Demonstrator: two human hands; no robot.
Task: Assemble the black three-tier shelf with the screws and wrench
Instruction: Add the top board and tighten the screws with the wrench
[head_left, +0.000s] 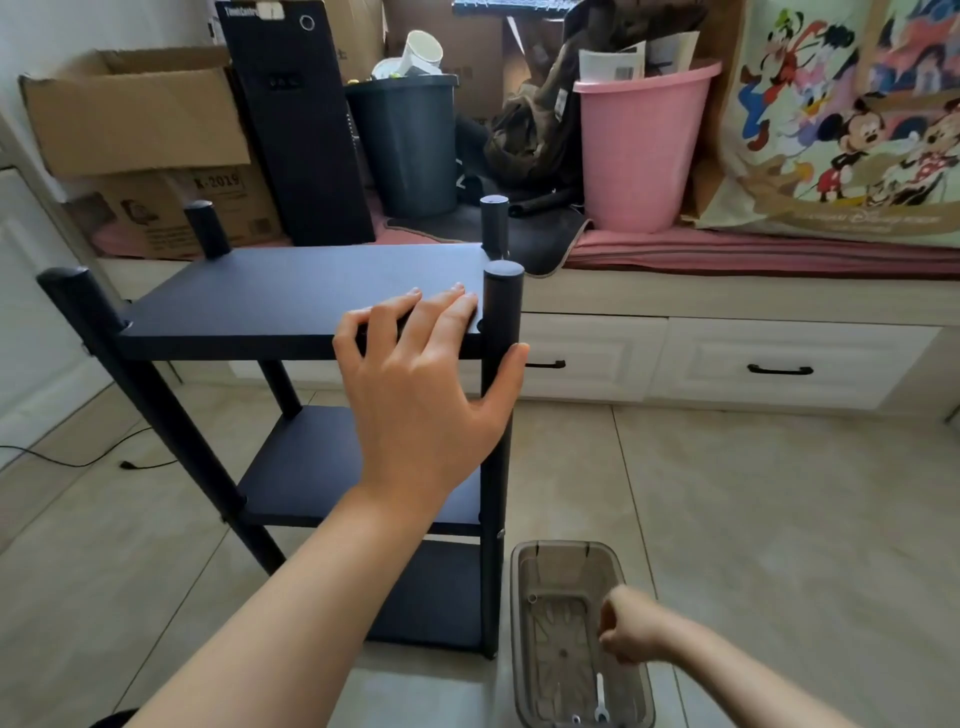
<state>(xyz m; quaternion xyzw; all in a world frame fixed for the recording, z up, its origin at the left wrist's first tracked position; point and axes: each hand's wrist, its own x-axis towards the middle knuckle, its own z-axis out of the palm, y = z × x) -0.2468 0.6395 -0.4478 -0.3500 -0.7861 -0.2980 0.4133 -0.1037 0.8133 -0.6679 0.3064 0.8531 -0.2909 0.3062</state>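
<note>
The black three-tier shelf (291, 291) stands upright on the tiled floor, with four round posts and three boards. My left hand (421, 384) rests on the front edge of the top board, fingers lying flat on it and the thumb against the front right post (501, 312). My right hand (631, 631) hangs low over a brown see-through tray (524, 613) beside the shelf's foot. Its fingers are curled downward and I cannot see whether they hold anything. A small silver wrench (601, 696) and a screw (575, 718) lie in the tray's near end.
Behind the shelf runs a low bench with white drawers (769, 364). On it stand cardboard boxes (135, 114), a black speaker (301, 124), a dark bin (410, 140), a pink bin (644, 150) and a cartoon bag (852, 114). A black cable (78, 460) lies on the floor at left.
</note>
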